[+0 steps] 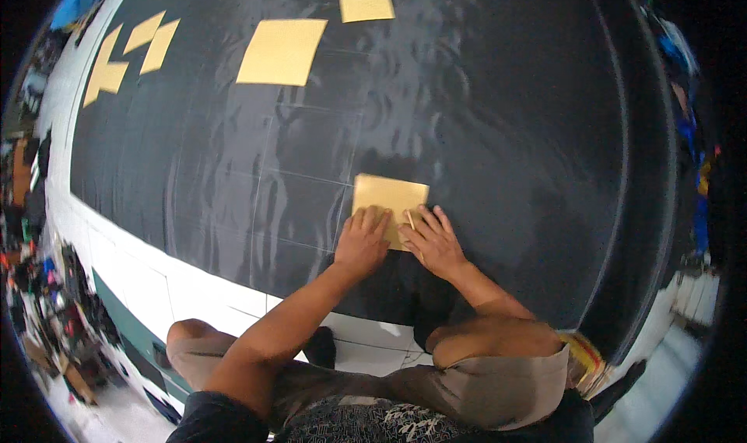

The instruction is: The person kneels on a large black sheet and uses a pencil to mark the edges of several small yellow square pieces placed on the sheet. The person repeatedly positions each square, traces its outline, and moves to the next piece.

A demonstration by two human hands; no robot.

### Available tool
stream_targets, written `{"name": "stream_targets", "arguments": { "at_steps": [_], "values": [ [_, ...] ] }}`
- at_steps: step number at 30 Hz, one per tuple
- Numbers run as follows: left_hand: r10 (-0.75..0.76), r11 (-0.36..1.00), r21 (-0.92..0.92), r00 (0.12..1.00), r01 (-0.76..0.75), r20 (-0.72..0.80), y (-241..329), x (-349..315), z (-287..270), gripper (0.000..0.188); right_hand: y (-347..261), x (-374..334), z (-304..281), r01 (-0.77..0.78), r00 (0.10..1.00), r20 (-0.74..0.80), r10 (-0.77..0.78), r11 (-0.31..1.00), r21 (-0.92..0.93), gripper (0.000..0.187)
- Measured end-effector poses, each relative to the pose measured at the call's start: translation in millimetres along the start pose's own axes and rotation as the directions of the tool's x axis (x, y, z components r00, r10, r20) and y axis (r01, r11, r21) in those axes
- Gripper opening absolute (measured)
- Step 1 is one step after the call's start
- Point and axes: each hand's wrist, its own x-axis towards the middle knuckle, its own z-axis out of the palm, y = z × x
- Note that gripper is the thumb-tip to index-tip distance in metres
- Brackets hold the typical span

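Black sheet (482, 132): a wide, glossy dark surface spread flat on the floor, filling most of the view; faint pale grid lines cross it.
White floor (202, 287): a tiled strip along the near edge of the black sheet, where the person's bare knees rest.
Large yellow sheet (282, 51): lies flat far from the hands, toward the upper left, roughly square.
Small yellow pieces (128, 54): several strips clustered at the far left edge, and one more rectangle (366, 7) near the top centre.
Yellow paper (387, 202): a flat rectangle on the black sheet just ahead of the knees; its long axis runs left to right, tilted slightly down toward the right; its near edge is hidden beneath the fingers.
Left hand (362, 241): palm down, fingers spread flat, pressing on the paper's near left part.
Right hand (433, 241): also flat and open on the paper's near right corner, with a thin pale stick-like object (412, 220) beside its index finger; whether it is gripped cannot be told.
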Motion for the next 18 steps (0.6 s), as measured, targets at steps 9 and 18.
{"name": "stream_targets", "arguments": {
  "at_steps": [9,18],
  "values": [
    [-0.131,0.985,-0.155,0.916,0.077,-0.380,20.0,75.7,23.0,0.054,70.7,71.7,-5.8,-0.002,0.997,-0.074,-0.006,0.995,-0.098,0.040],
    [-0.340,0.931,-0.295,0.803,0.214,-0.490,22.7,62.4,37.9,0.061,88.8,89.6,-15.6,0.109,0.994,-0.023,-0.111,0.992,-0.066,0.038]
  ]
}}
